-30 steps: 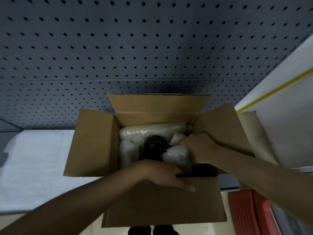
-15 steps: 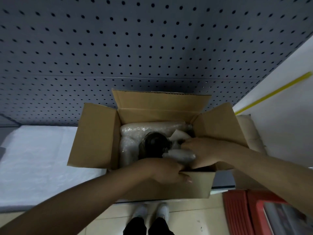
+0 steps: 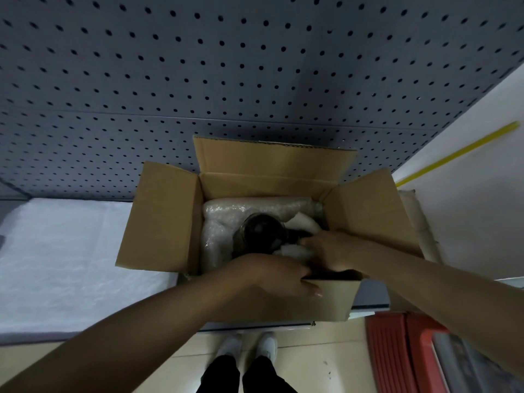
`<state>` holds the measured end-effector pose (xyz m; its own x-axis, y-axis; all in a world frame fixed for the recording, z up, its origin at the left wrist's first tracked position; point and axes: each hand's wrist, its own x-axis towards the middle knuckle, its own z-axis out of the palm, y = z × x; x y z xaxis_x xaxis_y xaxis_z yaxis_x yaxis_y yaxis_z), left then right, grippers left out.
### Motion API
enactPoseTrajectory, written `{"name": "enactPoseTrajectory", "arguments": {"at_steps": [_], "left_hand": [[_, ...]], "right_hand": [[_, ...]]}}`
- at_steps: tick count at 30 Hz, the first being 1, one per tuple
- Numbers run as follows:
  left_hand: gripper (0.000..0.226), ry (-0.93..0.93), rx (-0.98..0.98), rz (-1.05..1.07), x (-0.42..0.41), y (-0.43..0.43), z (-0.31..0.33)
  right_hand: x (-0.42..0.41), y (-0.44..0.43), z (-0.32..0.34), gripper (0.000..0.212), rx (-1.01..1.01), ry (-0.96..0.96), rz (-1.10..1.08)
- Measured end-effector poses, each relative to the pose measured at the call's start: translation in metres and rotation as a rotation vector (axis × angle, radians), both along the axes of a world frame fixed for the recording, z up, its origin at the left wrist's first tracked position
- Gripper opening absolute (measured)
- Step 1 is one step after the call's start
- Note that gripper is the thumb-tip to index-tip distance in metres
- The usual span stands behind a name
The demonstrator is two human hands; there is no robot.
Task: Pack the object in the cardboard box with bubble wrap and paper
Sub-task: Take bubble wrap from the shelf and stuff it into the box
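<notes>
Right hand [image 3: 331, 251] has pushed the bubble wrap wad [image 3: 292, 251] lower, fingers curled on it, beside the dark object [image 3: 261, 232] mid-frame inside the cardboard box [image 3: 167, 217]. Left hand [image 3: 272, 276] clamps the near wall, thumb outside.

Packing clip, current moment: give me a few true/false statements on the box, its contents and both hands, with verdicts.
1. The cardboard box has its flaps folded shut. False: they stand open.
2. Bubble wrap lies beside the dark round object inside the box. True.
3. The right hand reaches into the box. True.
4. The left hand hangs well away from the box. False: it holds the box's near edge.
</notes>
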<state>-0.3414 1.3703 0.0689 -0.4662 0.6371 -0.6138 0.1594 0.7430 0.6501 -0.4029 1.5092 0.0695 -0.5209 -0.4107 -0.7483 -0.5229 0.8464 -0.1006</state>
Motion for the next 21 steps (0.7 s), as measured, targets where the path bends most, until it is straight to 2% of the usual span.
{"name": "enactPoseTrajectory", "arguments": {"at_steps": [4, 10, 12, 17, 19, 21], "left_hand": [[0.058, 0.042, -0.018, -0.027, -0.003, -0.001, 0.004], [0.057, 0.058, -0.020, -0.048, -0.002, -0.002, -0.001], [0.055, 0.072, -0.037, -0.035, 0.001, -0.001, -0.001], [0.056, 0.125, -0.018, -0.014, 0.005, -0.001, -0.005], [0.056, 0.098, -0.013, -0.016, 0.004, -0.001, -0.008], [0.056, 0.071, -0.018, -0.028, 0.003, -0.002, -0.010]], "right_hand": [[0.008, -0.003, -0.023, 0.031, -0.006, 0.294, 0.008], [0.000, -0.009, -0.042, 0.028, -0.075, 0.398, -0.098], [0.001, -0.008, -0.044, 0.028, -0.096, 0.351, -0.118], [-0.008, 0.004, -0.030, 0.022, -0.145, -0.076, -0.158], [-0.010, 0.005, -0.028, 0.016, -0.117, -0.143, -0.151], [-0.011, 0.003, -0.031, 0.017, -0.192, -0.166, -0.284]]}}
